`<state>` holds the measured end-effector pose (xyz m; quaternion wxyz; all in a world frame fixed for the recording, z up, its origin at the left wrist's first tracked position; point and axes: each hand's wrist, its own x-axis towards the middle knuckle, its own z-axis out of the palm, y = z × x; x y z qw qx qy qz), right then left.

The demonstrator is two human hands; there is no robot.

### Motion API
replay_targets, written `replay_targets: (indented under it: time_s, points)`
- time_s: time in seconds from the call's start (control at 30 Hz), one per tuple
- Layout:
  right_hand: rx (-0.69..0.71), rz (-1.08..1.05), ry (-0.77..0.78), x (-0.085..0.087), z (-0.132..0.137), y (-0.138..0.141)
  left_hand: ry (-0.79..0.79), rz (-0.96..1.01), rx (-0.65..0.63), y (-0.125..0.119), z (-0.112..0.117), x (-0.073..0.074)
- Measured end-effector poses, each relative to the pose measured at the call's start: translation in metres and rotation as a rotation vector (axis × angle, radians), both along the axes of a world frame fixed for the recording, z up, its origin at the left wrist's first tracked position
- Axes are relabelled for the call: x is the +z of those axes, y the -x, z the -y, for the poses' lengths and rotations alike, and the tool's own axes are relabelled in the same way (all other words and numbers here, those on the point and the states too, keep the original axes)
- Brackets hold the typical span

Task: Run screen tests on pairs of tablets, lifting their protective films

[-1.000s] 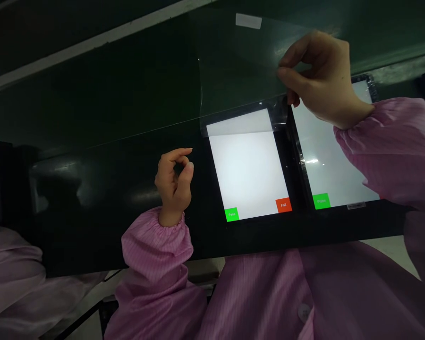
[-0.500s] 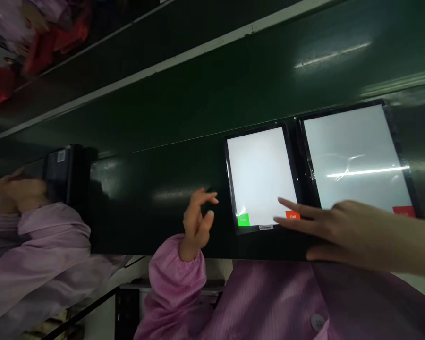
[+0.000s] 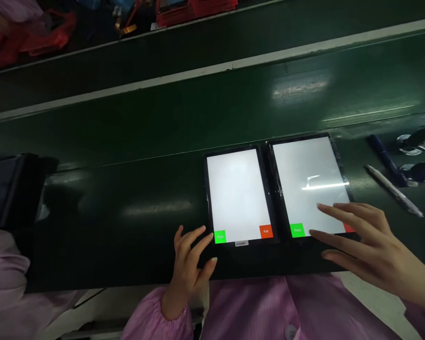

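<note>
Two tablets with lit white screens lie side by side on the green bench (image 3: 127, 198). The left tablet (image 3: 237, 193) shows a green Pass box at its lower left and an orange Fail box at its lower right. At that green corner is my left hand (image 3: 191, 259), fingers spread, index tip by the tablet's edge. Over the lower part of the right tablet (image 3: 304, 174) reaches my right hand (image 3: 368, 241), open, its fingers apart near the green Pass box. It partly covers that tablet's red box. Neither hand holds anything.
Right of the tablets lie a dark blue pen (image 3: 386, 158) and a white pen (image 3: 395, 191), with round metallic items (image 3: 420, 172) beyond. A black device (image 3: 10, 189) and a person's sleeve (image 3: 5, 264) are at the left. Red trays (image 3: 194, 12) stand along the far side.
The view has swung right, bringing the pens into sight. My right hand has gone from the left tablet's Fail box to the right tablet. My left hand has come to the left tablet's Pass corner.
</note>
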<state>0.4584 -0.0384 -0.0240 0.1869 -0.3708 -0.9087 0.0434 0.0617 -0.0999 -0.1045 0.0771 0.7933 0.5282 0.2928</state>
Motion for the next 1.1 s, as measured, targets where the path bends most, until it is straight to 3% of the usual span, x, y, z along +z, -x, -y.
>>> replay_targets:
  time_s: [0.13, 0.27, 0.43, 0.57, 0.7, 0.8, 0.9, 1.0, 1.1]
  points:
    - [-0.104, -0.052, -0.026, 0.002, -0.006, -0.005, 0.093, -0.076, 0.062, -0.006, -0.023, 0.001]
    - [-0.084, -0.008, -0.072, -0.008, -0.013, -0.006, 0.106, -0.187, 0.052, -0.009, -0.039, 0.007]
    - [-0.088, 0.004, -0.09, -0.019, -0.015, -0.006, 0.016, -0.169, -0.049, -0.015, -0.037, 0.016]
    - [-0.079, -0.019, -0.142, -0.016, -0.021, -0.018, 0.041, -0.208, -0.051, -0.018, -0.031, 0.017]
    - [-0.155, -0.081, -0.134, -0.013, -0.05, -0.037, 0.029, -0.158, -0.035, -0.014, -0.039, 0.028]
    - [-0.288, -0.21, 0.05, -0.021, -0.093, -0.036, -0.043, 0.047, 0.038, -0.012, -0.072, 0.036]
    - [-0.408, -0.415, 0.314, -0.036, -0.138, -0.025, 0.049, 0.332, 0.155, -0.018, -0.131, 0.029]
    - [-0.38, -0.45, 0.38, -0.05, -0.165, -0.019, 0.205, 0.597, 0.249, -0.032, -0.187, 0.012]
    - [-0.361, -0.464, 0.396, -0.058, -0.169, -0.02, 0.235, 0.649, 0.236, -0.043, -0.213, 0.001]
